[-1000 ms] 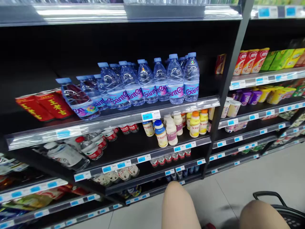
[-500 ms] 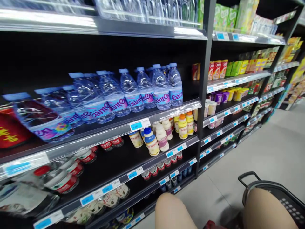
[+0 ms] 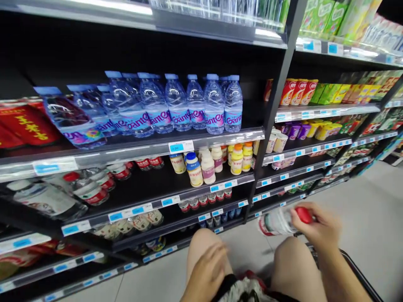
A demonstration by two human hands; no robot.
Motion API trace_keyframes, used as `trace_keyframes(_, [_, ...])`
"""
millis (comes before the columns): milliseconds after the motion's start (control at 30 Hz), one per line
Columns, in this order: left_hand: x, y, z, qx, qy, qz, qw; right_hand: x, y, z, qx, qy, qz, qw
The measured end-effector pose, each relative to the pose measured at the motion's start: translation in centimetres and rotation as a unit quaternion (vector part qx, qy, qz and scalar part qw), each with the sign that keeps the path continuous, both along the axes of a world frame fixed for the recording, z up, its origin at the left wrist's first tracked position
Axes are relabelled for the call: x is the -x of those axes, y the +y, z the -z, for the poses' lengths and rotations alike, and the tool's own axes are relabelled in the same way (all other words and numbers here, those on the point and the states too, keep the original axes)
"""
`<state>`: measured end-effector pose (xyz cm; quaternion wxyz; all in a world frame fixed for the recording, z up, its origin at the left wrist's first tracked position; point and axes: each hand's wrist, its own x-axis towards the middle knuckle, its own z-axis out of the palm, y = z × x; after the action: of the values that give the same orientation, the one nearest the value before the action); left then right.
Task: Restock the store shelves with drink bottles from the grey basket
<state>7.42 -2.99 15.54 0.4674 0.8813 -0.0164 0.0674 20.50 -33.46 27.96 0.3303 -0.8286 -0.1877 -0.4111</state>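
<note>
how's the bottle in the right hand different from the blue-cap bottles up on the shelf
The held bottle has a red cap and a red-and-white label; the shelf bottles have pale blue caps and blue-pink labels. The held bottle lies sideways in the right hand, while the shelf bottles stand upright in rows. The held one is alone and blurred; the shelf ones are packed together. Both are clear plastic bottles.
</note>
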Motion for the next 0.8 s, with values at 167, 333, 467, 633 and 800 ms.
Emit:
trace_keyframes(167, [-4.2, -4.7, -2.5, 0.269, -0.021, 0.127, 0.955, 0.2, 2.8, -3.0, -0.091, 0.117, -0.183, 0.972])
trace_keyframes(333, [-5.9, -9.1, -4.3, 0.441, 0.134, 0.307, 0.833, -1.1, 2.2, -3.4, -0.239, 0.188, -0.187, 0.934])
trace_keyframes(467, [-5.3, -10.6, -3.8, 0.498, 0.174, 0.274, 0.804, -2.5, 1.0, -1.0, -0.299, 0.296, -0.182, 0.889])
trace_keyframes(633, [-4.9, -9.8, -1.8, 0.537, 0.239, 0.312, 0.746, -2.7, -1.6, 3.1, -0.293, 0.385, -0.25, 0.839])
trace_keyframes(800, [-4.6, -9.1, 1.1, 0.633, 0.297, 0.43, 0.571, -1.9, -6.8, 10.1, -0.046, 0.418, -0.089, 0.903])
